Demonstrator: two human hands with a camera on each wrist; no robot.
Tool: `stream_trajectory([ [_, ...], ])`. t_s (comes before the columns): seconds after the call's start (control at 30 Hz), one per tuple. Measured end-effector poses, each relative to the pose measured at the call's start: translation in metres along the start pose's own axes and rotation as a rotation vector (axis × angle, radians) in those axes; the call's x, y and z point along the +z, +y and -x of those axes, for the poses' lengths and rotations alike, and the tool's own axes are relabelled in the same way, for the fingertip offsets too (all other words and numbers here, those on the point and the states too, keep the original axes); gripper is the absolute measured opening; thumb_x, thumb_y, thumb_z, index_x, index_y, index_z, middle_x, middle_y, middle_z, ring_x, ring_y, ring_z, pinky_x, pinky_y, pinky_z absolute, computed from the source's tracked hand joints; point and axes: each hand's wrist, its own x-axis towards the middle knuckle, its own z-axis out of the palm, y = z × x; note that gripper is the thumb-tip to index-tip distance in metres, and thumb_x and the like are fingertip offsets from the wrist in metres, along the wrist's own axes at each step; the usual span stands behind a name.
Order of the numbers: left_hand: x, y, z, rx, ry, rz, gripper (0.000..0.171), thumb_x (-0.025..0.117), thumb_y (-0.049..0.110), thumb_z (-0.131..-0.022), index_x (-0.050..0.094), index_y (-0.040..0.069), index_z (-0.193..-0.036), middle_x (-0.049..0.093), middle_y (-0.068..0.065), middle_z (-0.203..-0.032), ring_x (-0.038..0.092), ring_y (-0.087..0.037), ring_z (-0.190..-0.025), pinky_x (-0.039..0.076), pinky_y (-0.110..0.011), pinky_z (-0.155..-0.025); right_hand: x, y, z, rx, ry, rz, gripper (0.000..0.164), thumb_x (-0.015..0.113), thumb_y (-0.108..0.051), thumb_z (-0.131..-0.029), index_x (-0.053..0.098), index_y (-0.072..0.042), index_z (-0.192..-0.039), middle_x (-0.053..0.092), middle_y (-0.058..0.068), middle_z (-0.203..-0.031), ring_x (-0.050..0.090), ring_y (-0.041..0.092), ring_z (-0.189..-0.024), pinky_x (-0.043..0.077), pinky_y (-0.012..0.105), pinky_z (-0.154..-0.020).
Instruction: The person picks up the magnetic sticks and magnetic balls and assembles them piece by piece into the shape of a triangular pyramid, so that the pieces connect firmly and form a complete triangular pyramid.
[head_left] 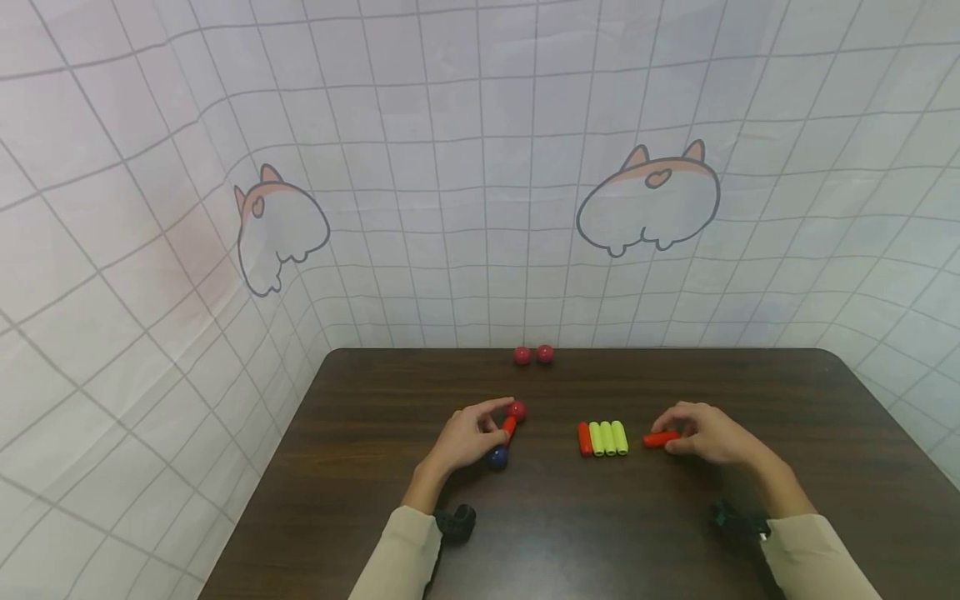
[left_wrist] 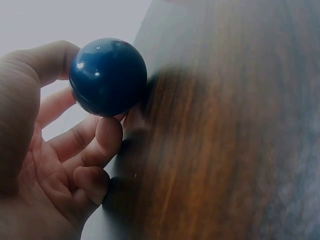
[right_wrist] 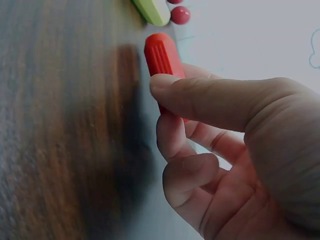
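My left hand (head_left: 465, 437) grips a short red rod (head_left: 509, 428) between thumb and fingers. A red ball (head_left: 516, 410) sits at the rod's far end and a dark blue ball (head_left: 498, 457) at its near end. In the left wrist view the blue ball (left_wrist: 108, 77) hides the rod behind it. My right hand (head_left: 708, 433) pinches another red rod (head_left: 660, 439), seen in the right wrist view as a ridged red rod (right_wrist: 162, 55) under the thumb. Between the hands, one red rod (head_left: 585, 439) lies beside several yellow-green rods (head_left: 608, 438) in a row.
Two red balls, a left one (head_left: 522, 356) and a right one (head_left: 545, 354), lie at the far edge of the dark wooden table (head_left: 585, 533). A white grid-patterned cloth (head_left: 450, 208) hangs behind the table and along its sides.
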Motion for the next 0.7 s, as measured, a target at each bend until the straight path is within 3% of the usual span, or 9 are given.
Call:
stream_trajectory([
  [0.27,-0.002,0.001,0.0,-0.001,0.002,0.001,0.055,0.07,0.02,-0.09,0.06,0.029,-0.143,0.067,0.003,-0.083,0.047,-0.01,-0.058,0.035,-0.026,-0.054,-0.006,-0.004,0.001,0.038,0.08,-0.055,0.03,0.078,-0.014,-0.09,0.07,-0.01,-0.119,0.057,0.003,-0.093,0.052,0.007,-0.064,0.042,0.026,-0.058],
  [0.47,-0.002,0.001,0.0,-0.001,0.001,0.004,0.055,0.071,0.02,-0.09,0.06,0.028,-0.143,0.067,0.003,-0.082,0.047,-0.01,-0.059,0.036,-0.026,-0.054,-0.003,-0.015,-0.002,-0.018,0.12,-0.111,0.035,0.075,-0.016,-0.093,0.068,-0.008,-0.127,0.059,0.006,-0.094,0.052,0.006,-0.066,0.043,0.026,-0.058],
  [0.7,-0.001,0.0,0.0,-0.006,0.006,0.002,0.055,0.071,0.02,-0.089,0.061,0.027,-0.142,0.067,0.004,-0.081,0.05,-0.011,-0.061,0.038,-0.027,-0.055,0.011,-0.031,-0.015,-0.081,0.148,-0.175,0.034,0.075,-0.015,-0.093,0.069,-0.006,-0.125,0.06,0.006,-0.093,0.051,0.005,-0.062,0.044,0.025,-0.055],
])
